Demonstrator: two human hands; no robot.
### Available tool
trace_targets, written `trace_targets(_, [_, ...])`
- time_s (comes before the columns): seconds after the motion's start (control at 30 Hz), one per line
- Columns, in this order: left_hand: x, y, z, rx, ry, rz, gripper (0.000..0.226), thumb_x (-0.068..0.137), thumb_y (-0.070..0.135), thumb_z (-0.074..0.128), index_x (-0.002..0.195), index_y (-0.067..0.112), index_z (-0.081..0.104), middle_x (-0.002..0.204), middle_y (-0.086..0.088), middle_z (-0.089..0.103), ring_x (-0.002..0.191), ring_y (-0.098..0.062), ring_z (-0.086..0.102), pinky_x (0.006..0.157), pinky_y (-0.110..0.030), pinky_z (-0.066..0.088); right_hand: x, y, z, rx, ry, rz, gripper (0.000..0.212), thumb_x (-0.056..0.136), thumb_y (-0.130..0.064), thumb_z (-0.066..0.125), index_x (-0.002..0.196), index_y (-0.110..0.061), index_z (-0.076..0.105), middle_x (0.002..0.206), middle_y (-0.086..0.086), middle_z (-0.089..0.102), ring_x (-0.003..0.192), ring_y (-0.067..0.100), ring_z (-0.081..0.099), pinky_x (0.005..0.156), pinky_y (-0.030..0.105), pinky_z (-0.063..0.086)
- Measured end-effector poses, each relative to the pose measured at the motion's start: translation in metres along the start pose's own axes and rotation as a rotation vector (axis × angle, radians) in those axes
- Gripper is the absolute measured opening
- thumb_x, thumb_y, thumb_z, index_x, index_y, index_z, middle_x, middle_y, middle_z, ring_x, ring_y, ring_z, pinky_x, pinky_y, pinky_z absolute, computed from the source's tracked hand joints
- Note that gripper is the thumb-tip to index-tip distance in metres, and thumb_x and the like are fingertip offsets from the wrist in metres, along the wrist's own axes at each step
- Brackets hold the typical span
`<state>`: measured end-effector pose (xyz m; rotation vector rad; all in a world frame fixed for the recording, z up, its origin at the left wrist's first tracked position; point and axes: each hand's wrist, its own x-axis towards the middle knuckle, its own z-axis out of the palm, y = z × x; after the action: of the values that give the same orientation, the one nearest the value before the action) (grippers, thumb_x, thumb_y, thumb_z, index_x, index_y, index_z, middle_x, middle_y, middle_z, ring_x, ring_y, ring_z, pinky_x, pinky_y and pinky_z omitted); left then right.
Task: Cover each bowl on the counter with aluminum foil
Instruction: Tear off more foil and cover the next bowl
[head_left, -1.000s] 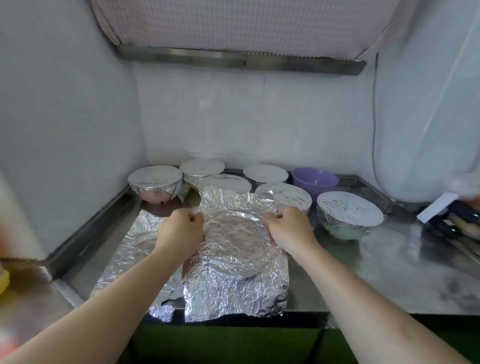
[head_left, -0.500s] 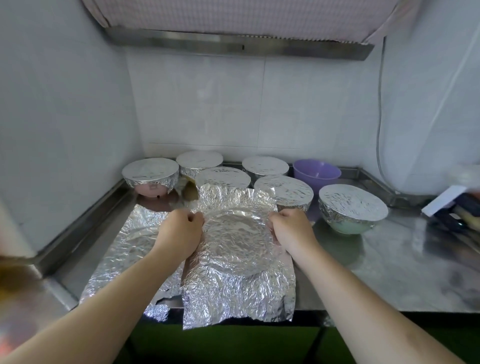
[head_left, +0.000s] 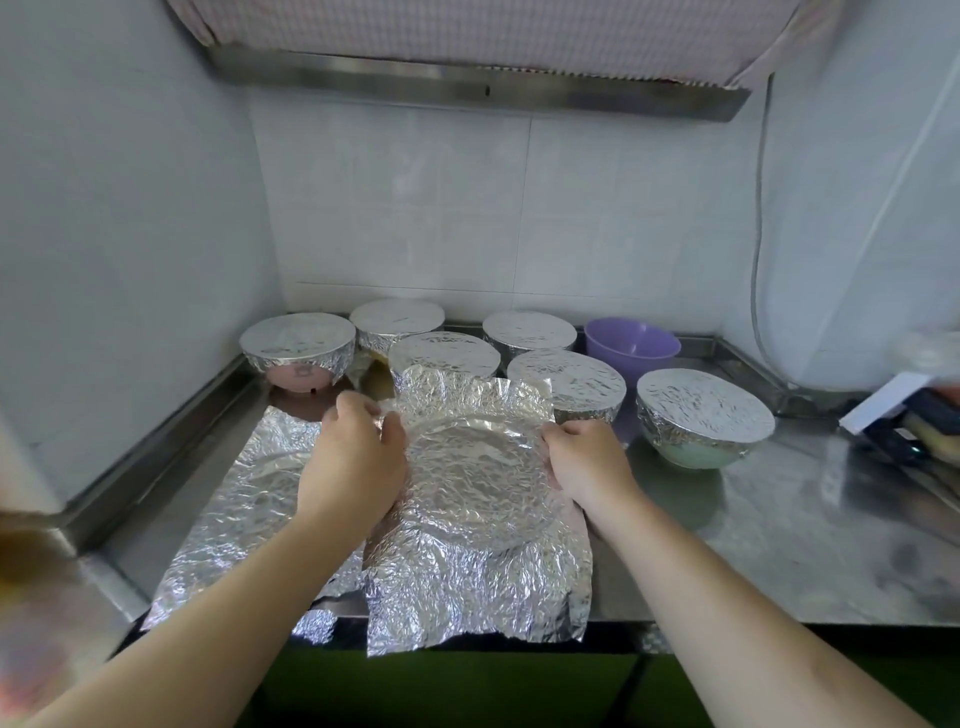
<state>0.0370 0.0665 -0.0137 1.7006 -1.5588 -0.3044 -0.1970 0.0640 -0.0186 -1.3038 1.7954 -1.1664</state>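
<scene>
The foil sheet (head_left: 478, 519), crinkled and silvery, drapes a round bowl on the steel desk (head_left: 779, 545). Left hand (head_left: 353, 462) and right hand (head_left: 587, 462) pinch its side edges, fingers curled.

- The left hand (head_left: 356, 457) lies at the left side of the crinkled silver aluminum foil sheet (head_left: 478, 525), back upward, with its fingers curled down over the foil edge.
- The right hand (head_left: 587, 460) is at the right side of this sheet, fingers curled and gripping the foil edge.
- Both bare forearms reach forward from the lower corners, converging toward the sheet.
</scene>
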Motion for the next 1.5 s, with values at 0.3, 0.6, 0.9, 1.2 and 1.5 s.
trace_targets(0.3, [-0.018,0.050,0.014,0.354,-0.441,0.525,0.066,0.108,0.054,0.013,0.161,0.018,0.026,0.169,0.001,0.026,0.155,-0.017,0.024,0.130,-0.042,0.016,0.006,0.004,0.002,-0.086,0.030,-0.055,0.039,0.102,-0.024,0.054,0.066,-0.011,0.061,0.058,0.008,0.056,0.049,0.022,0.054,0.057,0.036,0.045])
trace_targets(0.6, [-0.015,0.037,0.032,0.452,-0.462,0.539,0.090,0.091,0.063,-0.012,0.164,0.020,0.016,0.173,0.001,0.017,0.160,-0.017,0.010,0.130,-0.046,0.010,-0.017,-0.023,-0.006,-0.594,0.249,-0.304,0.028,0.103,-0.031,0.047,0.123,-0.012,0.054,0.115,0.005,0.061,0.099,0.026,0.061,0.074,0.038,0.049])
trace_targets(0.9, [-0.013,0.036,0.028,0.558,-0.447,0.640,0.071,0.104,0.045,0.038,0.165,0.018,0.015,0.171,-0.001,0.019,0.158,-0.020,0.016,0.129,-0.042,0.016,-0.041,-0.039,0.025,-0.612,-0.213,-0.455,0.048,0.113,-0.039,0.026,0.147,-0.015,0.052,0.148,0.006,0.056,0.140,0.024,0.047,0.119,0.043,0.036])
trace_targets(1.2, [-0.006,0.028,0.027,0.377,-0.382,0.599,0.049,0.108,0.035,0.031,0.154,0.022,0.041,0.157,0.005,0.045,0.144,-0.017,0.042,0.121,-0.035,0.029,-0.038,-0.032,0.027,-0.776,-0.251,-0.497,0.045,0.116,-0.033,0.021,0.147,-0.015,0.048,0.144,0.012,0.054,0.139,0.031,0.045,0.114,0.051,0.039])
trace_targets(1.5, [-0.004,0.023,0.030,0.494,-0.388,0.659,0.057,0.106,0.036,0.029,0.160,0.016,0.031,0.160,0.000,0.037,0.150,-0.020,0.031,0.122,-0.040,0.031,-0.030,-0.025,0.030,-0.682,-0.213,-0.432,0.043,0.111,-0.026,0.018,0.131,-0.012,0.053,0.125,0.010,0.060,0.122,0.033,0.051,0.101,0.050,0.046])
